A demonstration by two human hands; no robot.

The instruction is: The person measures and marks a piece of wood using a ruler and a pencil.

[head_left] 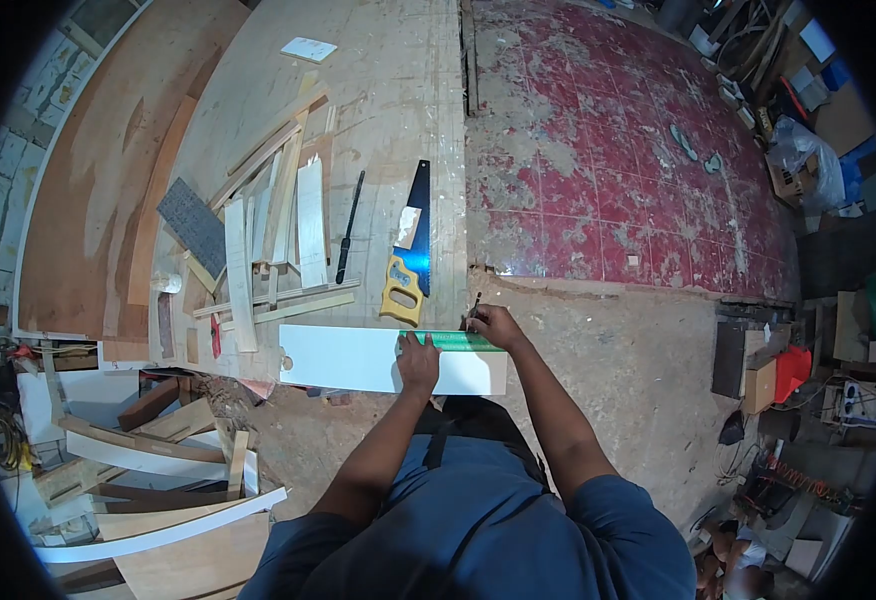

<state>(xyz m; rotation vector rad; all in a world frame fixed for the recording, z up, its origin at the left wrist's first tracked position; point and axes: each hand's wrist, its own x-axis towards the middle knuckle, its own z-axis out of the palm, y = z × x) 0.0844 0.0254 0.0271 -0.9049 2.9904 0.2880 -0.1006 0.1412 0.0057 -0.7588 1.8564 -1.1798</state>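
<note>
A white board lies across the front edge of the workbench, just before my body. On it rests a green ruler, lengthwise near the board's far edge. My left hand presses down on the ruler's left part and the board, fingers spread. At the ruler's right end, my right hand pinches a thin dark pencil-like marker, pointing upward. Its lower tip is hidden by the fingers. Beyond the board lies a handsaw with a yellow handle and blue blade.
Several wood strips are piled on the bench, near a long dark tool and a grey textured piece. Offcuts crowd the lower left. Red tiled floor lies to the right, with slippers on it.
</note>
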